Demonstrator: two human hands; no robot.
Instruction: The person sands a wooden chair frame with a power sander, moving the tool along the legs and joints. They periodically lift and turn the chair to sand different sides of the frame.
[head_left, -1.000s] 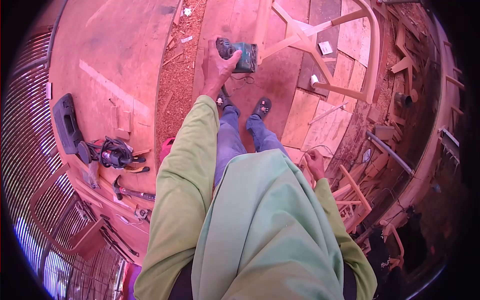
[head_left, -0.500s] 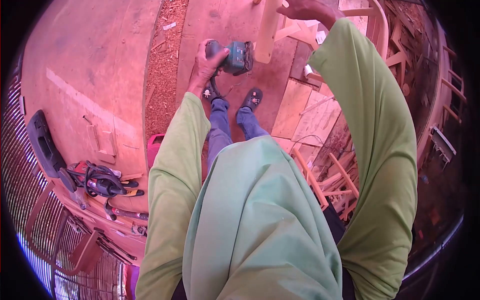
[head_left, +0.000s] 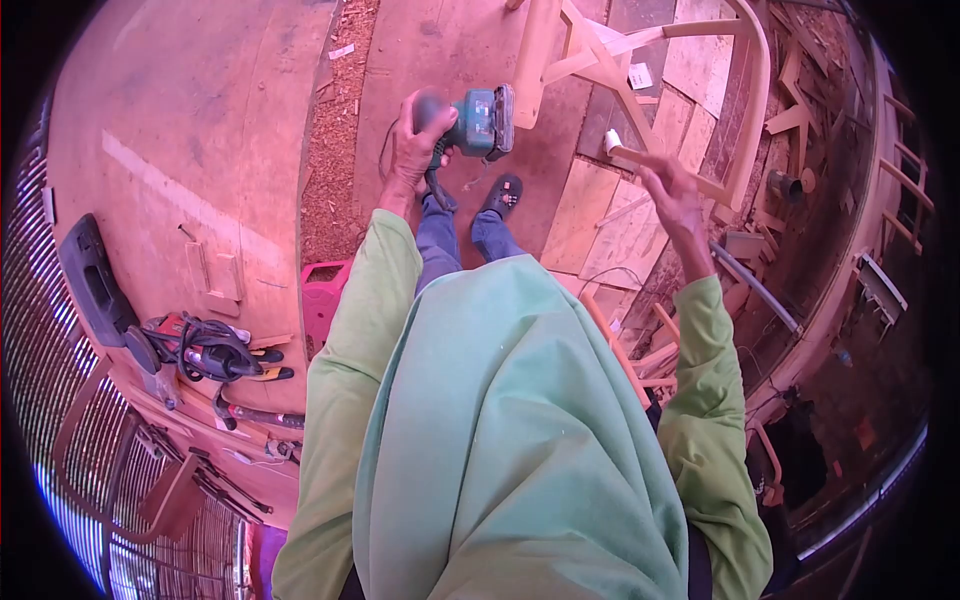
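The left hand [head_left: 408, 150] is wrapped round the green power sander [head_left: 478, 122] at 12 o'clock, its fingers and thumb closed about the body and dark rounded end. That grip probably balances the tool's weight and leaves its flat sanding base unobstructed: the base faces 3 o'clock, towards the thick leg of the wooden chair frame [head_left: 532, 70], with a small gap between. The cord [head_left: 434, 188] hangs below the hand, away from the base.

The right hand [head_left: 678, 200] is at 2 o'clock, fingers bent, tips at the frame's lower rail. Perhaps it steadies or feels the wood; whether it grips, I cannot tell.

The frame spans 12 to 2 o'clock: pale, bare wood, apparently unvarnished, with crossing members and a rounded outer bend. A white cap or wrapping [head_left: 612, 141] covers one end. The sander looks worn, its green casing marked and its base edge dark.

On the bench [head_left: 200, 90], a corded angle grinder [head_left: 214, 352] and a black case [head_left: 94, 278] lie towards 9 o'clock.
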